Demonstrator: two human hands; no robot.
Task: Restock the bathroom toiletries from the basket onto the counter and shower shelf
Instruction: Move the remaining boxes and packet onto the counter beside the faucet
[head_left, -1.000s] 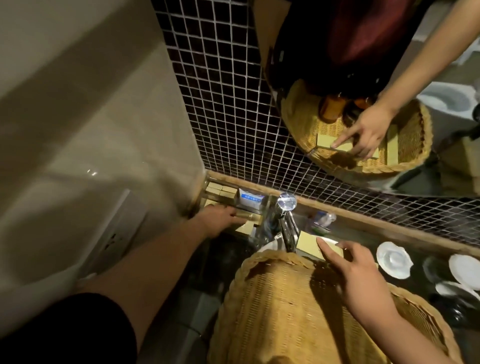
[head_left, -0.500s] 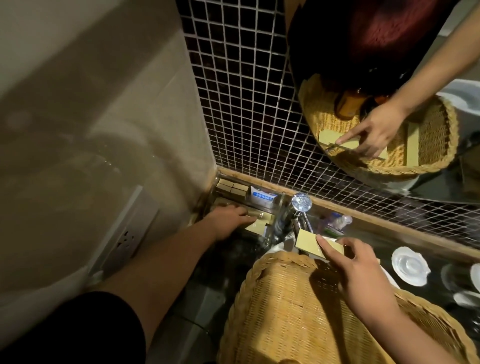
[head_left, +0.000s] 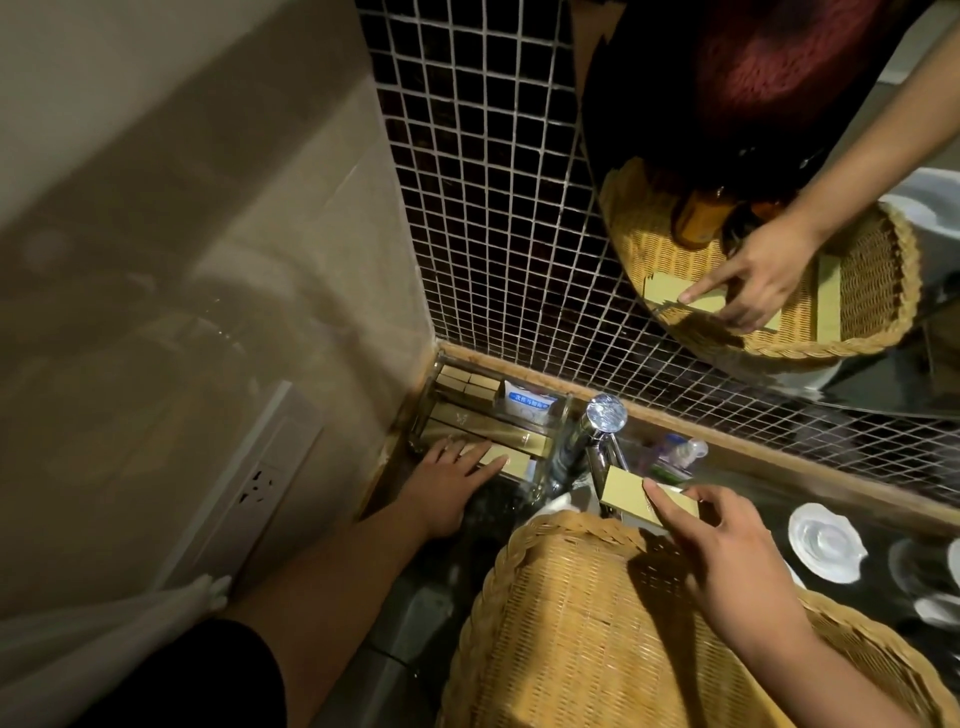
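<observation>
Carton in hand: your right hand (head_left: 727, 551) pinches a flat gold cardboard carton (head_left: 631, 493), with the index finger laid along its top face. The thumb is hidden beneath.
Carton position: it is tilted above the far rim of the woven wicker basket (head_left: 571, 623), just beside the chrome tap (head_left: 597, 431).
Left hand: your left hand (head_left: 449, 483) lies palm-down, fingers straight and slightly spread. The fingertips press a second gold carton (head_left: 511, 460).
Second carton position: it lies at the near edge of the clear plastic tray (head_left: 561, 415), in the counter corner.
Tray contents: rows of further gold cartons and a white-and-blue box (head_left: 527, 402).
Arms: your left forearm reaches into the corner; your right forearm crosses over the basket.
Surroundings: a white ceramic dish (head_left: 826, 540) sits to the right and a white wall socket (head_left: 260, 478) to the left.
</observation>
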